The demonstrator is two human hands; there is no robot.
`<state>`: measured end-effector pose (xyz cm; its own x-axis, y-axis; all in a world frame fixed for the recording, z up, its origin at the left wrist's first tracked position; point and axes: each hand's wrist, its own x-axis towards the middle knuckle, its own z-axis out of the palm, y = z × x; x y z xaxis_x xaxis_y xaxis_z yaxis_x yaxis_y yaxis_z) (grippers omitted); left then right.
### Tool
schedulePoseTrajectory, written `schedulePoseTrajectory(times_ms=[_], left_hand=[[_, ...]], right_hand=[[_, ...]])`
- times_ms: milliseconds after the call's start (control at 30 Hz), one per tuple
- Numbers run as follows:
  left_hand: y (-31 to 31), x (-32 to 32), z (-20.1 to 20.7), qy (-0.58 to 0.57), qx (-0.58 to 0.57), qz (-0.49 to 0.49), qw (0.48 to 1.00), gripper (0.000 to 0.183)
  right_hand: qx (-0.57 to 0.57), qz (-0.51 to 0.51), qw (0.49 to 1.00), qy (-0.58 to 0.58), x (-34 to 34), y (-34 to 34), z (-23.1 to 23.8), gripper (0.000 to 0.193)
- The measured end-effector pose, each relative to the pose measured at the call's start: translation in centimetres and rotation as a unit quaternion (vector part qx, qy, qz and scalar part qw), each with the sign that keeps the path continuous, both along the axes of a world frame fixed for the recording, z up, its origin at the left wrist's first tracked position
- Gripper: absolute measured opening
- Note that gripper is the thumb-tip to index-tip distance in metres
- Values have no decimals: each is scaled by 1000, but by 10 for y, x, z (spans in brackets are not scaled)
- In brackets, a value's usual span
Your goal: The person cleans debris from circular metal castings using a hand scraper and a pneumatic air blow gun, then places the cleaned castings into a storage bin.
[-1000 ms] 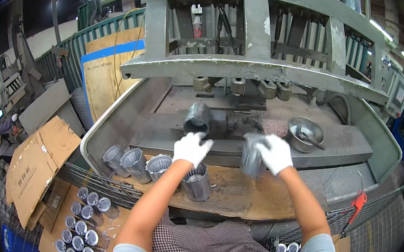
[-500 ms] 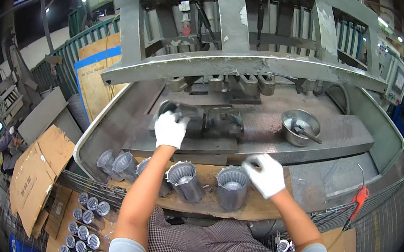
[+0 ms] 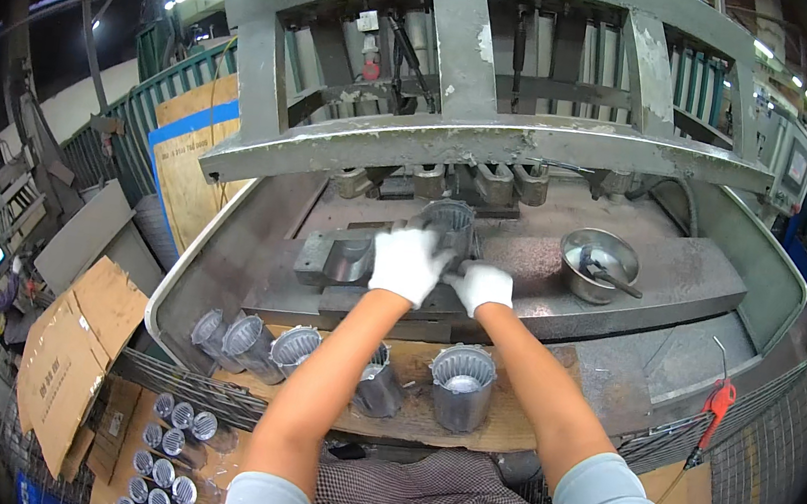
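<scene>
My left hand point(image 3: 407, 265), in a white glove, is closed on the side of a ribbed grey metal cup point(image 3: 450, 217). The cup's open top tilts up behind the hands and its lower part is hidden. At its lower right side my gloved right hand point(image 3: 482, 288) is curled, its fingertips partly hidden and blurred against the cup. Left of the hands, a metal block point(image 3: 340, 256) shows a bare rounded hollow. Several similar cups stand on the board point(image 3: 417, 425) in front, among them an upright one point(image 3: 461, 390).
A heavy grey press frame point(image 3: 498, 141) spans above the bed, with clamps hanging below it. A steel bowl point(image 3: 600, 266) holding a handled tool sits at the right. A red air gun point(image 3: 720, 400) hangs at the right edge. Finished-looking cylinders point(image 3: 163, 469) lie lower left.
The metal cup has left the hollow of the block and moved right, tilting upward. My left hand went right with it, and my right hand came in from the front board to meet it.
</scene>
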<state>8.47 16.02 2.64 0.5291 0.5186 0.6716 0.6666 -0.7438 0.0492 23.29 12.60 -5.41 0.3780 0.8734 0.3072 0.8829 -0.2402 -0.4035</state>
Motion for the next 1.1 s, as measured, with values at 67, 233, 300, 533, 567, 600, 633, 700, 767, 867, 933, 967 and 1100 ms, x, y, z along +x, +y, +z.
schedulePoseTrajectory(times_ms=[67,233,300,533,567,600,633,700,767,867,933,967,1100], left_hand=[[-8,-34,7,58,-40,-7,998,38],[-60,-102,11,349,-221,65,908,69],[-73,-126,-25,303,-234,-10,924,76],[-67,-129,-75,165,-241,2,956,53],[-61,-134,-79,120,-269,18,955,54],[-48,-139,-84,63,-337,35,939,53],[-40,-144,-83,7,-403,53,914,52],[-38,-139,-84,-430,-535,-40,727,48],[-27,-140,-69,-562,-631,-187,501,35],[-9,-136,-37,-551,-609,-209,531,32],[3,-129,-24,-523,-526,-136,656,29],[6,-119,-17,-505,-471,-134,711,28],[64,-111,-37,-404,-417,-80,810,39]], right_hand=[[22,-2,1000,3,-3,3,0,42],[36,10,998,-52,1,-2,-7,41],[27,8,999,-45,-1,6,-4,40],[22,18,999,-23,-15,-29,13,39],[42,34,998,-23,-18,-48,19,39],[61,39,997,-25,-16,-67,19,38],[80,45,996,-25,-11,-92,21,37],[145,20,989,-13,8,-146,16,33],[174,-24,984,38,37,-196,6,27],[236,-120,964,38,85,-263,-18,23],[230,-188,955,-9,115,-302,-32,21],[219,-216,951,-19,122,-320,-31,21],[164,-281,945,-39,140,-356,-33,22]])
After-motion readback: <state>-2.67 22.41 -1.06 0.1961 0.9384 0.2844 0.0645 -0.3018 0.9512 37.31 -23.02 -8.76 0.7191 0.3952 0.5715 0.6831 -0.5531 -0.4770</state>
